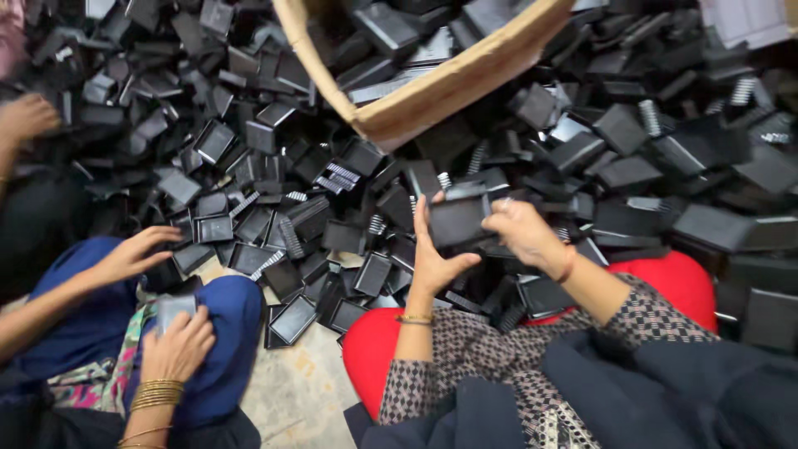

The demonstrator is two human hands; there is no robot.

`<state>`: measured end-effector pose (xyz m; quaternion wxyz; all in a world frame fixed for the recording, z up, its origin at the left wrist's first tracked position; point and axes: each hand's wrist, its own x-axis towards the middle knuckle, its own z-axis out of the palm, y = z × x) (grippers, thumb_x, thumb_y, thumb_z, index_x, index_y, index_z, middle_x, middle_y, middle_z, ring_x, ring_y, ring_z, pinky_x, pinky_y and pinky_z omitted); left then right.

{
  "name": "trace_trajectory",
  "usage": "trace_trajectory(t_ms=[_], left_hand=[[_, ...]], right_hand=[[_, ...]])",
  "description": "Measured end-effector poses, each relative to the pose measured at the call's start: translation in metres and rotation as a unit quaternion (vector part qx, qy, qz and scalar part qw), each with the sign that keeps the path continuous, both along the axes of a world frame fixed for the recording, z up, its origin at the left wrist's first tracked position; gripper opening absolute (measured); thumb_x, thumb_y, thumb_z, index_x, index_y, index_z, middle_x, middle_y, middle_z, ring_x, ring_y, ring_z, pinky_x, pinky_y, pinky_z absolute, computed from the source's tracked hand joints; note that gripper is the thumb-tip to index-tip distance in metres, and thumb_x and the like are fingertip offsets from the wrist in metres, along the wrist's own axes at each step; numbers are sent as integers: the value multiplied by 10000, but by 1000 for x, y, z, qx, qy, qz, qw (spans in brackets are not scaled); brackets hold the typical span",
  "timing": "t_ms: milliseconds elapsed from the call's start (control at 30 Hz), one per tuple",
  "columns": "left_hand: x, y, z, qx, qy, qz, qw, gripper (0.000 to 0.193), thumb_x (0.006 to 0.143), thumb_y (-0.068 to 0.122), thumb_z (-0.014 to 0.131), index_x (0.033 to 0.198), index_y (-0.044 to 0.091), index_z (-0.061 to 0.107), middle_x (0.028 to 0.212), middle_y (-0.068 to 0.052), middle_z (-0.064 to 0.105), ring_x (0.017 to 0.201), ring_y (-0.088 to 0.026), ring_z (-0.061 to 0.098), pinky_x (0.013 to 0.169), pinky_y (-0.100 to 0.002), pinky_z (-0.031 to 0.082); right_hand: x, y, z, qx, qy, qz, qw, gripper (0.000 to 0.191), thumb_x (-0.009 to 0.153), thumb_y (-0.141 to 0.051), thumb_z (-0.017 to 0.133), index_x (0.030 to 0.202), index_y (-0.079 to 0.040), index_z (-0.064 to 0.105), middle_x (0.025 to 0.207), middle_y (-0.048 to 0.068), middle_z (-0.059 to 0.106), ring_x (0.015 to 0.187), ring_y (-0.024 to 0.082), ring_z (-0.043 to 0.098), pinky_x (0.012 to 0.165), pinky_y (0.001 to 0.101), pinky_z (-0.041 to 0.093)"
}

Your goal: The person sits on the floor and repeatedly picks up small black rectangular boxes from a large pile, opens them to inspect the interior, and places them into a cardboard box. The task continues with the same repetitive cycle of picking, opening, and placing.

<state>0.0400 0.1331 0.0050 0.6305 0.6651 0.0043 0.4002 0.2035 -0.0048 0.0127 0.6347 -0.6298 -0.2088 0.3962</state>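
My left hand (434, 258) and my right hand (519, 230) both hold one black rectangular plastic tray piece (457, 219) between them, just above a big heap of the same black parts (274, 191). The left fingers stand upright against the piece's left edge. My right fingers grip its right edge from above. A red object (374, 349) lies under my forearms.
A cardboard box (432, 96) holding more black parts stands at the top centre. A co-worker in blue sits at the left, one hand (137, 254) reaching into the heap, the other (176, 342) holding a small piece. Another person's hand (25, 116) is at far left. Bare floor (299, 387) shows below.
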Motion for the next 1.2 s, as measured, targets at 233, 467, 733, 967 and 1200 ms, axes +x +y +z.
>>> trace_trajectory(t_ms=[233,467,733,967,1200], left_hand=[[-41,-76,15,-78,49,134,987,542,1031,184,680,1509,30,477,1344,-176,638,1288,-256,581,1174,-391,430],[-91,-73,5,-545,-84,-12,834,449,1057,406,477,1453,195,483,1083,-108,656,1036,-275,644,1024,-526,522],[-74,-92,23,-631,-19,-12,775,921,903,837,307,1359,85,583,1060,-115,700,941,-280,671,859,-486,557],[-71,-85,1,-613,-70,-79,783,692,1002,739,565,1123,61,634,1006,-130,702,893,-244,686,798,-339,588],[-40,-132,-41,-21,241,208,948,416,1000,414,767,1105,11,752,931,-69,721,855,-123,656,810,-277,537]], right_hand=[[-69,-74,-14,-50,186,95,977,131,890,-163,666,992,-93,710,850,-45,672,746,64,638,652,311,579],[42,-102,6,-146,-591,96,788,314,855,-329,758,1015,-62,716,976,175,720,961,368,701,870,457,551],[105,52,7,-93,-681,179,703,684,756,-508,785,1305,-126,643,1321,234,576,1235,447,552,987,542,473],[98,32,-19,-264,-755,161,578,738,722,-538,797,1325,-143,641,1546,146,503,1389,332,514,1018,539,504],[89,-49,-10,-16,-756,-83,649,272,1059,-273,702,1106,-8,666,1132,164,714,987,328,690,895,397,567]])
